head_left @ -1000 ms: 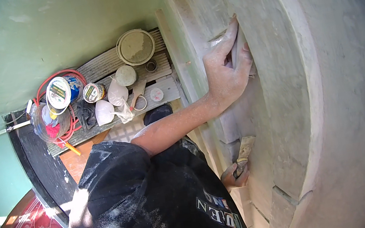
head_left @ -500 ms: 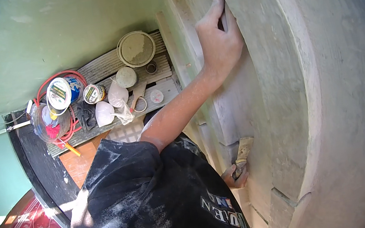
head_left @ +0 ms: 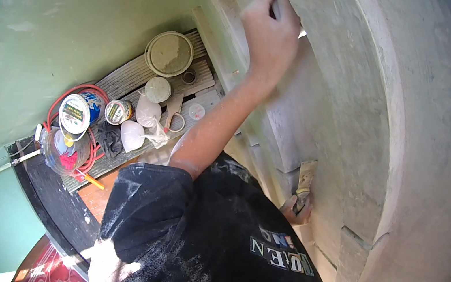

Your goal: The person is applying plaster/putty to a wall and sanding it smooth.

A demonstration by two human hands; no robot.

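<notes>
My left hand (head_left: 272, 29), at the end of a dusty outstretched arm, is up against the grey plastered wall (head_left: 351, 122). Its thumb and fingers are pressed together in a pinch, and whatever is between them is hidden. A small bright patch shows beside the hand. Lower down, close to the black shirt, my right hand (head_left: 298, 212) is wrapped round the handle of a putty knife (head_left: 308, 174). The knife's wide, putty-smeared blade points up along the wall. White dust marks the shirt (head_left: 194, 245).
On the left, a wooden plank bench (head_left: 121, 69) carries a putty-crusted round lid (head_left: 169, 53), a white-and-blue tub (head_left: 74, 114), a smaller tub (head_left: 118, 111), knotted powder bags (head_left: 148, 110), scissors (head_left: 175, 123) and a red hose (head_left: 50, 113). A raised curved moulding (head_left: 389, 87) runs down the wall.
My left hand has slid a little farther up the wall, still pinched. The right hand keeps its hold on the putty knife. The whole view has shifted slightly.
</notes>
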